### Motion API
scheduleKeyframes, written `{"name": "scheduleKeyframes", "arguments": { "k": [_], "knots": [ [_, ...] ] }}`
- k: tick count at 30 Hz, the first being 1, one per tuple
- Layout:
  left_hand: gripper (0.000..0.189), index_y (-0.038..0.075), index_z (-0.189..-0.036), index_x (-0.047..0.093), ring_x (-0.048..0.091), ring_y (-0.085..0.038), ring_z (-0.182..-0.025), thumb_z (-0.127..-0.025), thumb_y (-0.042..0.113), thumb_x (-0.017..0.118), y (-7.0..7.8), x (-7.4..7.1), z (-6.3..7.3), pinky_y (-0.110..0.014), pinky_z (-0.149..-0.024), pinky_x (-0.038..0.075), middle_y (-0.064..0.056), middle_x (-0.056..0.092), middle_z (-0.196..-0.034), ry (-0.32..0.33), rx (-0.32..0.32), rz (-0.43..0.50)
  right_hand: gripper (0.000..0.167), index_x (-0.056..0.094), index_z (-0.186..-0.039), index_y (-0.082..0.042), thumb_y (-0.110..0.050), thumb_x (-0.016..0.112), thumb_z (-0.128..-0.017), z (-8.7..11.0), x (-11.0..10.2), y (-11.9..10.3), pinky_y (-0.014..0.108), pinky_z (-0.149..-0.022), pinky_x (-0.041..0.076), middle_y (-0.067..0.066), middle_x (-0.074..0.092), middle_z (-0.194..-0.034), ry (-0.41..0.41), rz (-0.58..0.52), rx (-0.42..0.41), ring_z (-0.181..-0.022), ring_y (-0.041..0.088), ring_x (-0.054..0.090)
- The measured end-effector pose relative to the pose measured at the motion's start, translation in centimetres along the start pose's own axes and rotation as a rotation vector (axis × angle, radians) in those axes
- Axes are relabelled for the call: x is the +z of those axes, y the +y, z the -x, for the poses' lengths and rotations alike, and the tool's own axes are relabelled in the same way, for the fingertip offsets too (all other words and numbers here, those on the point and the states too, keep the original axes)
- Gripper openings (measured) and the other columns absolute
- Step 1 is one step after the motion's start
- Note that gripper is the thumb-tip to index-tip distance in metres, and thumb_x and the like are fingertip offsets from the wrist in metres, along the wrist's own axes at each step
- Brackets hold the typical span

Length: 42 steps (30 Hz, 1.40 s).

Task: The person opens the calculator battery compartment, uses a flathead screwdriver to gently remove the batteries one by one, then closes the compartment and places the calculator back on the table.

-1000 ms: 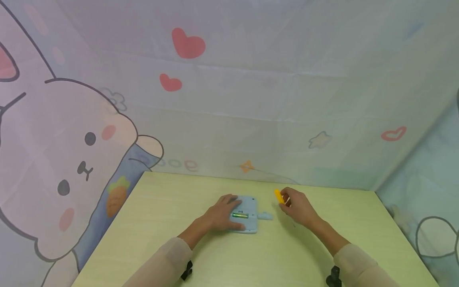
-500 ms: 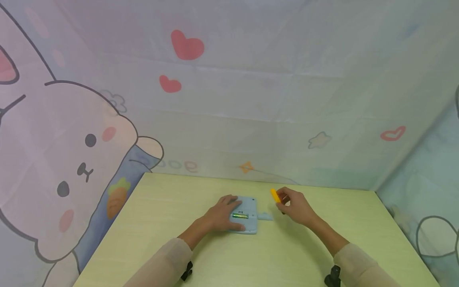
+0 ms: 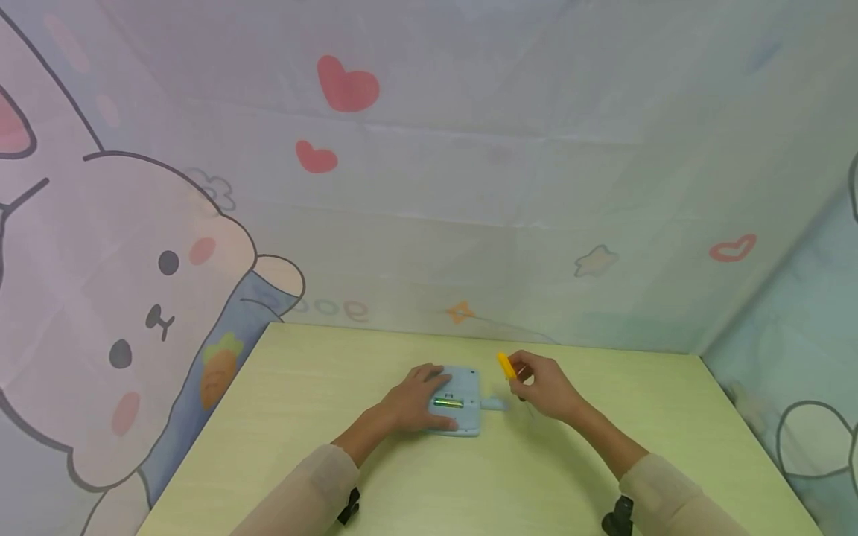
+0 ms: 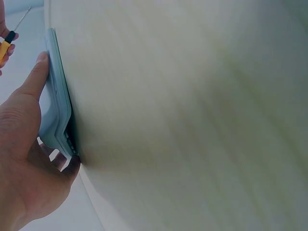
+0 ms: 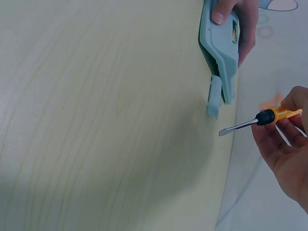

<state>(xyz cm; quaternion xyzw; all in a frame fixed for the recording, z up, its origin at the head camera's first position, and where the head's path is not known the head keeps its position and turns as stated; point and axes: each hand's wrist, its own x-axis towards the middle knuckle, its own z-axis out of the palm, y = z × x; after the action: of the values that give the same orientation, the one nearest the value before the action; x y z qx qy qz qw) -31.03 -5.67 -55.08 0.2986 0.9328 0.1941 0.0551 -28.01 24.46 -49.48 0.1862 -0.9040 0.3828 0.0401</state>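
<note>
A light-blue, wedge-sided device [image 3: 470, 383], shaped like a desk calculator, lies back up on the table. A green battery [image 3: 448, 403] shows in its uncovered slot. My left hand [image 3: 412, 402] holds the device by its left part, thumb at the near side and fingers at the far side. Just off its right edge sits a narrow light-blue piece [image 3: 492, 403], also in the right wrist view. My right hand [image 3: 546, 387] pinches a screwdriver [image 5: 281, 114] by its yellow handle, right of the device. Its metal shaft [image 5: 239, 127] points down, with the tip above the table.
The pale yellow-green tabletop [image 3: 429, 491] extends around both hands. Behind it hangs a printed cloth backdrop [image 3: 469, 186] with hearts and a rabbit, meeting the table's back edge. Another cloth [image 3: 804, 372] closes the right side.
My right hand has shifted a little to the left with the screwdriver, closer to the device and the narrow piece. My left hand and the device have stayed in place.
</note>
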Motion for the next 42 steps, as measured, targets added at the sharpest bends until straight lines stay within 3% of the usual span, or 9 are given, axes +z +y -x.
{"name": "scheduleKeyframes", "arguments": {
  "k": [20, 26, 36, 42],
  "knots": [
    [0.098, 0.018, -0.164, 0.043, 0.025, -0.03, -0.158, -0.087, 0.07, 0.075, 0.2, 0.0, 0.2, -0.052, -0.114, 0.044, -0.005, 0.03, -0.171, -0.003, -0.006, -0.013, 0.02, 0.071, -0.117, -0.004, -0.009, 0.076, -0.098, 0.4, 0.3, 0.4, 0.027, -0.062, 0.059, 0.005, 0.074, -0.103, -0.012, -0.009, -0.035, -0.083, 0.017, 0.069],
    [0.098, 0.018, -0.164, 0.042, 0.024, -0.031, -0.158, -0.088, 0.069, 0.076, 0.3, -0.1, 0.2, -0.053, -0.114, 0.044, -0.005, 0.03, -0.171, -0.005, -0.001, -0.003, 0.02, 0.071, -0.115, -0.006, -0.011, 0.078, -0.097, 0.4, 0.1, 0.5, 0.029, -0.07, 0.059, 0.002, 0.073, -0.1, -0.011, -0.024, 0.003, -0.082, 0.014, 0.071],
    [0.099, 0.017, -0.164, 0.042, 0.024, -0.031, -0.158, -0.088, 0.07, 0.075, 0.2, -0.1, 0.1, -0.052, -0.114, 0.044, -0.006, 0.029, -0.171, -0.008, 0.005, -0.008, 0.02, 0.071, -0.114, -0.011, -0.017, 0.08, -0.097, 0.6, 0.2, -0.2, 0.031, -0.068, 0.058, 0.0, 0.072, -0.1, -0.027, -0.043, -0.001, -0.085, 0.015, 0.071],
    [0.098, 0.018, -0.164, 0.042, 0.025, -0.031, -0.158, -0.088, 0.07, 0.075, 0.2, -0.1, 0.1, -0.052, -0.113, 0.045, -0.006, 0.029, -0.171, -0.002, 0.002, -0.007, 0.019, 0.069, -0.113, -0.01, -0.016, 0.079, -0.097, 0.7, 0.2, -1.1, 0.029, -0.068, 0.059, 0.002, 0.071, -0.101, -0.032, -0.027, -0.049, -0.085, 0.016, 0.07]
  ]
}}
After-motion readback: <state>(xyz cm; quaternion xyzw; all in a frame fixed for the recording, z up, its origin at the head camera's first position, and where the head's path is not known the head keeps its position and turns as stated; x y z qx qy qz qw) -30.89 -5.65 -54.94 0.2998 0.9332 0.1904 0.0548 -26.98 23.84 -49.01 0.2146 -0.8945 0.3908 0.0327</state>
